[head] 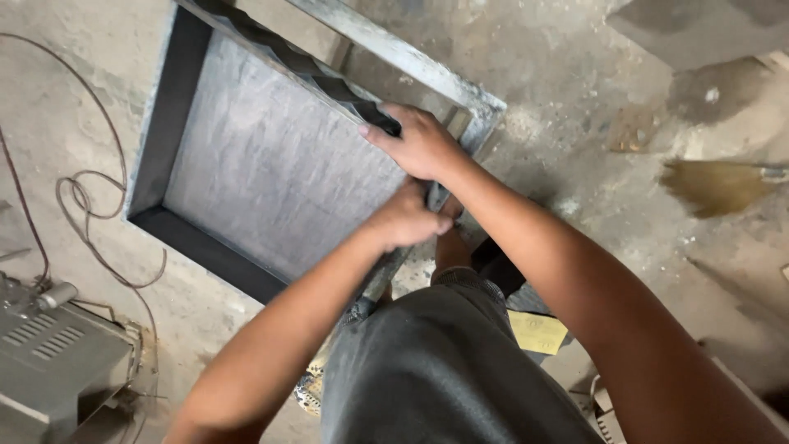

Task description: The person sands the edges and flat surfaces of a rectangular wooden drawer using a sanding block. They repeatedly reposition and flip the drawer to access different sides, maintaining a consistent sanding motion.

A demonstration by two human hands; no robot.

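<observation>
A rectangular metal frame [168,123] with a dark border and a grey sheet panel [271,164] stands tilted on the concrete floor in the head view. My right hand [419,144] grips the frame's upper right bar, a dark twisted strip [304,66], fingers wrapped over it. Just below, my left hand [404,220] is closed on the same edge of the frame near its corner. A lighter metal bar [394,53] runs behind the frame. My knee in grey trousers [444,362] sits under both arms.
A grey metal machine box [49,362] stands at the lower left, with a thin cable [82,197] looping across the floor. A yellow paper scrap [538,331] lies by my leg. A broom head [715,185] lies at the right.
</observation>
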